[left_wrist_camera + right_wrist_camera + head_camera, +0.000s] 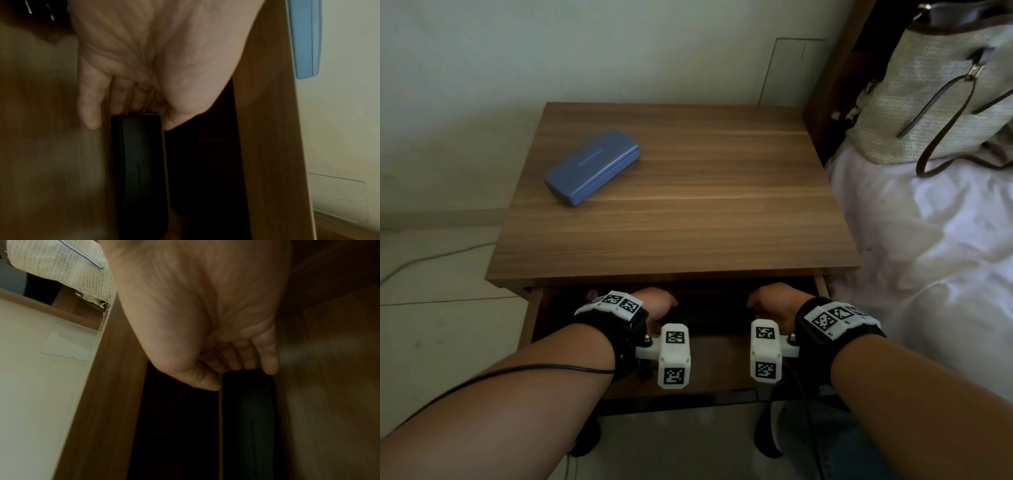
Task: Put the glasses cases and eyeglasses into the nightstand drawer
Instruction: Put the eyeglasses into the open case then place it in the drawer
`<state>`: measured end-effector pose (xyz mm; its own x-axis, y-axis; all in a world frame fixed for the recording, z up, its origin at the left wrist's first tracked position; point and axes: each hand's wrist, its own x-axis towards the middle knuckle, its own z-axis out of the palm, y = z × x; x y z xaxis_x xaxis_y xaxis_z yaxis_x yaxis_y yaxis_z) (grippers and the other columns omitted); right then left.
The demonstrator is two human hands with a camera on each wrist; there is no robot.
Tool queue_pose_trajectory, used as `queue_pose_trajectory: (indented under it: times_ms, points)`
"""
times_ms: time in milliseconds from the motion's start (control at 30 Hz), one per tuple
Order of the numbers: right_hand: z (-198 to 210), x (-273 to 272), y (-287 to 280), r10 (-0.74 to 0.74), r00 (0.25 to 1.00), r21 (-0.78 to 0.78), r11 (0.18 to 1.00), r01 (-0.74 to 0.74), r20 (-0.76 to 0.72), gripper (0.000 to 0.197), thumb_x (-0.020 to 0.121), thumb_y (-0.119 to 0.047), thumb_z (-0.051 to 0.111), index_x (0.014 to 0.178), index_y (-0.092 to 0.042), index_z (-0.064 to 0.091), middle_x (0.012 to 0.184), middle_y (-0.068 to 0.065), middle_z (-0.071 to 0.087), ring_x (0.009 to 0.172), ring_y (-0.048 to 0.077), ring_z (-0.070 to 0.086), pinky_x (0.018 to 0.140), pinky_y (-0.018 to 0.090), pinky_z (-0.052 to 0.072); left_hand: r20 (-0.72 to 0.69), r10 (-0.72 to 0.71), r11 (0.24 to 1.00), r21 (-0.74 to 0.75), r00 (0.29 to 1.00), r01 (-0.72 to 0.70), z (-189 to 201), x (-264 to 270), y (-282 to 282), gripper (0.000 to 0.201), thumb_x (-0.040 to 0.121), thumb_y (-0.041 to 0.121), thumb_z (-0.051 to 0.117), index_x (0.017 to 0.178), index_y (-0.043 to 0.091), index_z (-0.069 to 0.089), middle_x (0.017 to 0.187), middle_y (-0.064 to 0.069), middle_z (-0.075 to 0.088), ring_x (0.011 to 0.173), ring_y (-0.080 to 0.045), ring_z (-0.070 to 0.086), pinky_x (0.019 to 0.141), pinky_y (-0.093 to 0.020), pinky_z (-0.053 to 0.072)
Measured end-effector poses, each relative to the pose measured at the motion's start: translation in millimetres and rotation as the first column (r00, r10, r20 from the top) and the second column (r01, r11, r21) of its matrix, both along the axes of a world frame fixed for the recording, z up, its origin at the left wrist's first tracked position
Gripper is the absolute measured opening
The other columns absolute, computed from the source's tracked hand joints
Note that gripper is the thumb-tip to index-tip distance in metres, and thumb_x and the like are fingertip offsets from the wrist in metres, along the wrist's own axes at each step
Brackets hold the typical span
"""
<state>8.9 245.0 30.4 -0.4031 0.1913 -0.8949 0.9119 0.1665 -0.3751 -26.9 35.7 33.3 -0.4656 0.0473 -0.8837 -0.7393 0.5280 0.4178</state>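
Note:
A blue glasses case [592, 167] lies shut on the left of the nightstand top [688, 205]; its edge shows in the left wrist view as the blue glasses case [306, 40]. The drawer [529, 329] below stands pulled out. Inside it a black glasses case [710, 317] lies crosswise between my hands. My left hand [657, 306] pinches its left end [141, 162] between thumb and fingers. My right hand [768, 305] pinches the right end [246, 418] the same way. No eyeglasses are in view.
A woven bag [935, 102] sits on the white bedding [928, 240] close to the nightstand's right side. The wall [585, 51] stands right behind. A cable [431, 257] runs over the floor at left. Something small and round [591, 294] lies in the drawer's back left corner.

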Motion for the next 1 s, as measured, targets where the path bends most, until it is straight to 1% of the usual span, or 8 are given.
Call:
queue_pose_trajectory:
  times_ms: [67, 133, 233, 367, 500, 767, 900, 1000]
  points:
    - [-3, 0, 0, -0.006, 1.0, 0.0, 1.0, 0.006, 0.006, 0.011, 0.094, -0.008, 0.047, 0.09, -0.004, 0.056, 0.087, 0.018, 0.055, 0.081, 0.035, 0.055, 0.075, 0.041, 0.044, 0.027, -0.046, 0.998, -0.033, 0.999, 0.047, 2, 1, 3, 0.022, 0.099, 0.017, 0.046, 0.113, 0.004, 0.055, 0.093, -0.013, 0.06, 0.078, -0.026, 0.057, 0.07, -0.035, 0.048]
    - [-4, 0, -2, -0.007, 1.0, -0.005, 1.0, 0.007, 0.01, 0.011, 0.093, -0.008, 0.047, 0.092, -0.003, 0.057, 0.098, 0.022, 0.059, 0.09, 0.038, 0.058, 0.082, 0.047, 0.049, 0.039, -0.058, 0.996, -0.058, 0.998, 0.06, 1, 1, 5, 0.019, 0.102, 0.019, 0.041, 0.098, 0.005, 0.052, 0.08, -0.009, 0.056, 0.069, -0.022, 0.055, 0.065, -0.032, 0.046]
    - [-6, 0, -4, 0.02, 1.0, 0.001, 1.0, -0.02, 0.005, 0.013, 0.091, -0.009, 0.048, 0.091, -0.002, 0.059, 0.1, 0.024, 0.061, 0.093, 0.04, 0.06, 0.09, 0.05, 0.049, 0.065, -0.057, 0.998, -0.032, 0.996, 0.059, -3, 1, 5, 0.024, 0.102, 0.021, 0.04, 0.084, 0.007, 0.051, 0.082, -0.009, 0.056, 0.075, -0.023, 0.058, 0.08, -0.037, 0.049]
    - [-6, 0, -6, 0.04, 0.999, 0.014, 0.999, -0.04, 0.0, 0.014, 0.092, -0.009, 0.047, 0.09, -0.003, 0.06, 0.092, 0.022, 0.063, 0.088, 0.039, 0.062, 0.078, 0.044, 0.051, 0.091, -0.041, 0.999, -0.027, 0.995, 0.044, -6, 0, 5, 0.021, 0.101, 0.023, 0.042, 0.11, 0.006, 0.05, 0.088, -0.011, 0.057, 0.098, -0.03, 0.058, 0.09, -0.041, 0.048]
    - [-5, 4, -9, 0.043, 0.999, -0.006, 0.999, -0.043, -0.005, 0.013, 0.092, -0.009, 0.049, 0.087, -0.005, 0.06, 0.116, 0.026, 0.064, 0.109, 0.045, 0.062, 0.097, 0.053, 0.049, 0.09, -0.029, 1.0, 0.001, 0.996, 0.029, -8, 1, 4, 0.027, 0.1, 0.023, 0.042, 0.119, 0.005, 0.05, 0.089, -0.012, 0.056, 0.105, -0.032, 0.057, 0.089, -0.042, 0.047]
    - [14, 5, -21, 0.119, 0.992, -0.007, 0.993, -0.119, -0.043, 0.019, 0.097, -0.014, 0.044, 0.085, -0.009, 0.059, 0.122, 0.025, 0.062, 0.113, 0.044, 0.06, 0.099, 0.057, 0.046, 0.03, -0.008, 1.0, -0.007, 1.0, 0.009, 9, 6, 0, 0.017, 0.1, 0.023, 0.045, 0.1, 0.007, 0.047, 0.082, -0.011, 0.055, 0.094, -0.031, 0.058, 0.097, -0.044, 0.047]
    - [30, 8, -30, 0.101, 0.992, -0.054, 0.993, -0.105, -0.074, 0.019, 0.093, -0.019, 0.051, 0.098, -0.005, 0.062, 0.123, 0.024, 0.064, 0.113, 0.042, 0.061, 0.101, 0.056, 0.045, 0.039, -0.01, 0.999, 0.034, 0.999, 0.008, 25, 8, -11, 0.025, 0.098, 0.028, 0.05, 0.102, 0.004, 0.049, 0.093, -0.014, 0.061, 0.108, -0.037, 0.062, 0.101, -0.047, 0.047]
    - [52, 14, -41, 0.091, 0.992, -0.074, 0.992, -0.097, -0.091, 0.026, 0.092, -0.023, 0.056, 0.111, -0.005, 0.058, 0.123, 0.02, 0.061, 0.119, 0.036, 0.058, 0.098, 0.045, 0.049, 0.049, 0.024, 0.99, 0.135, 0.999, -0.031, 34, 14, -21, 0.039, 0.094, 0.031, 0.055, 0.12, 0.002, 0.056, 0.111, -0.014, 0.067, 0.103, -0.03, 0.064, 0.093, -0.04, 0.051]
